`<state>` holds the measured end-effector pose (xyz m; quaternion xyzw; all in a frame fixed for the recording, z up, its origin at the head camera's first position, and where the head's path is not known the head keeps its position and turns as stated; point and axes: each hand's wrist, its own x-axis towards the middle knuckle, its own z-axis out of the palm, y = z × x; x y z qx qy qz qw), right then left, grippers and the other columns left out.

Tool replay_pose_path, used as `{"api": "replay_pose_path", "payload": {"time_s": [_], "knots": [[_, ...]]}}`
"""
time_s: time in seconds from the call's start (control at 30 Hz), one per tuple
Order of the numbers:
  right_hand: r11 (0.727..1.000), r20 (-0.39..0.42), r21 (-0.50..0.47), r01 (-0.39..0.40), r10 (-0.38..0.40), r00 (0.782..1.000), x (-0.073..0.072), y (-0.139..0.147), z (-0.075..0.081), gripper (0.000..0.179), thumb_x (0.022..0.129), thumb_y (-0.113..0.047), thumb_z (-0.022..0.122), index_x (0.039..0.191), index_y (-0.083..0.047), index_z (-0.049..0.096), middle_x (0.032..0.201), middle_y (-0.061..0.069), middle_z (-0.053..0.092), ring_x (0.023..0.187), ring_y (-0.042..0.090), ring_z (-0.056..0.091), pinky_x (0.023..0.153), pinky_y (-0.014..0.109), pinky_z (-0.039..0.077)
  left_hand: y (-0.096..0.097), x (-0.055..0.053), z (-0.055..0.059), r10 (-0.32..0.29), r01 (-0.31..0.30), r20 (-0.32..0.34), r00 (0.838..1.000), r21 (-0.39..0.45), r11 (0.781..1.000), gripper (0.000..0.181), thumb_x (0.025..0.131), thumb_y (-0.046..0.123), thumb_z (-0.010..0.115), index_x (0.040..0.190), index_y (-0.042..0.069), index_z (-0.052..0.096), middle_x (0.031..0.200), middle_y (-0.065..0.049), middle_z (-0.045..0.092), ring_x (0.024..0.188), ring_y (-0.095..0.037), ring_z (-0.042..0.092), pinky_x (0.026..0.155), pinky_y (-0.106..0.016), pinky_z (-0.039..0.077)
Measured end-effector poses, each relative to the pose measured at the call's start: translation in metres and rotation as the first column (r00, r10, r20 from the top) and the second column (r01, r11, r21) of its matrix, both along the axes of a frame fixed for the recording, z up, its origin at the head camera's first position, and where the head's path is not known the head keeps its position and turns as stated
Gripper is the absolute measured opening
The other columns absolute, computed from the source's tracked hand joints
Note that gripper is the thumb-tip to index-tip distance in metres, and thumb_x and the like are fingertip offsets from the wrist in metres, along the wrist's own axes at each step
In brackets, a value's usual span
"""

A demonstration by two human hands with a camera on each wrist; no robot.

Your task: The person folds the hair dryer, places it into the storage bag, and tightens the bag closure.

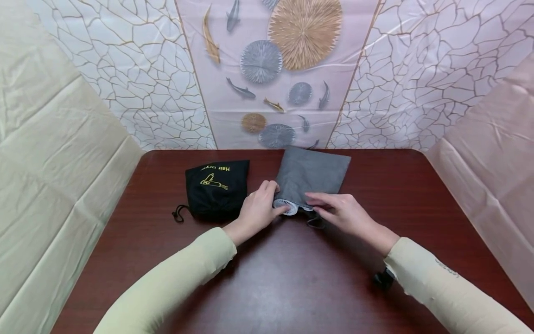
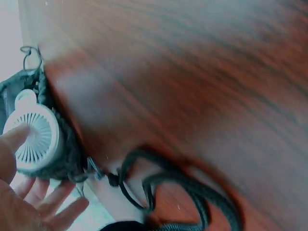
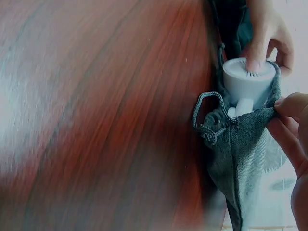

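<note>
A grey drawstring pouch (image 1: 313, 174) lies on the table with its mouth toward me. In that mouth sits a white hair dryer (image 3: 243, 86), mostly covered by the cloth, its round slotted end (image 2: 38, 137) showing. The thumb of my left hand (image 1: 259, 206) presses on the slotted end, while its fingers curl round the outside of the pouch. Between thumb and fingertips, my right hand (image 1: 340, 208) pinches the rim of the pouch on the other side. A looped cord (image 3: 204, 113) hangs from the pouch mouth.
Left of the pouch lies a black drawstring bag (image 1: 217, 190) printed "Hair Dryer" in yellow, with its cord (image 1: 179, 212) on the table. The brown table (image 1: 275, 283) meets a patterned backdrop (image 1: 258, 106) behind, and pale cloth hangs at both sides.
</note>
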<state>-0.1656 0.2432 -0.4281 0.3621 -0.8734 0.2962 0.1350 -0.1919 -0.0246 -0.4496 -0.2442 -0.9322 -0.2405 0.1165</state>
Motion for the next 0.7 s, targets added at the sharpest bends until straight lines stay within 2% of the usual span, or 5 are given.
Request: {"api": "replay_pose_path", "payload": {"time_s": [0.17, 0.3, 0.43, 0.57, 0.7], "knots": [[1.000, -0.015, 0.006, 0.007, -0.007, 1.000, -0.002, 0.010, 0.000, 0.054, 0.085, 0.013, 0.080, 0.136, -0.003, 0.071, 0.112, 0.003, 0.082, 0.099, 0.021, 0.080, 0.073, 0.036, 0.063, -0.014, -0.004, 0.004, -0.054, 0.060, 0.091, 0.994, -0.061, 0.996, 0.048, 0.092, 0.026, 0.087, 0.129, 0.003, 0.066, 0.117, -0.014, 0.068, 0.094, -0.034, 0.073, 0.082, -0.048, 0.062], [1.000, -0.012, 0.018, 0.012, -0.011, 1.000, 0.000, 0.016, 0.001, 0.054, 0.087, 0.009, 0.081, 0.139, -0.002, 0.069, 0.117, 0.005, 0.081, 0.103, 0.022, 0.079, 0.076, 0.040, 0.064, -0.019, -0.007, 0.006, -0.039, 0.059, 0.148, 0.988, -0.127, 0.990, 0.045, 0.096, 0.024, 0.083, 0.131, 0.001, 0.068, 0.121, -0.017, 0.073, 0.107, -0.036, 0.074, 0.091, -0.049, 0.061], [0.999, -0.007, 0.020, 0.047, -0.047, 0.999, 0.004, 0.024, 0.002, 0.051, 0.088, 0.003, 0.082, 0.138, -0.001, 0.070, 0.119, 0.007, 0.080, 0.101, 0.023, 0.079, 0.078, 0.043, 0.064, -0.020, -0.009, 0.007, -0.027, 0.055, 0.197, 0.980, -0.135, 0.989, 0.043, 0.098, 0.024, 0.081, 0.132, 0.000, 0.069, 0.124, -0.019, 0.074, 0.112, -0.037, 0.073, 0.095, -0.050, 0.059], [0.991, -0.014, 0.046, 0.128, -0.128, 0.992, 0.008, 0.034, 0.001, 0.037, 0.089, -0.003, 0.084, 0.125, -0.002, 0.077, 0.110, 0.007, 0.081, 0.089, 0.020, 0.079, 0.075, 0.042, 0.065, -0.020, -0.009, 0.008, -0.021, 0.054, 0.230, 0.973, -0.138, 0.989, 0.039, 0.099, 0.025, 0.079, 0.129, 0.000, 0.071, 0.122, -0.019, 0.074, 0.113, -0.035, 0.072, 0.096, -0.049, 0.059], [0.961, 0.005, 0.183, 0.205, -0.210, 0.978, 0.012, 0.041, -0.004, 0.015, 0.092, -0.018, 0.085, 0.104, -0.012, 0.081, 0.093, -0.003, 0.079, 0.079, 0.014, 0.075, 0.070, 0.040, 0.062, -0.021, -0.008, 0.006, -0.027, 0.059, 0.242, 0.970, -0.126, 0.990, 0.031, 0.100, 0.023, 0.078, 0.122, 0.001, 0.075, 0.114, -0.016, 0.074, 0.109, -0.033, 0.072, 0.093, -0.048, 0.059]]}}
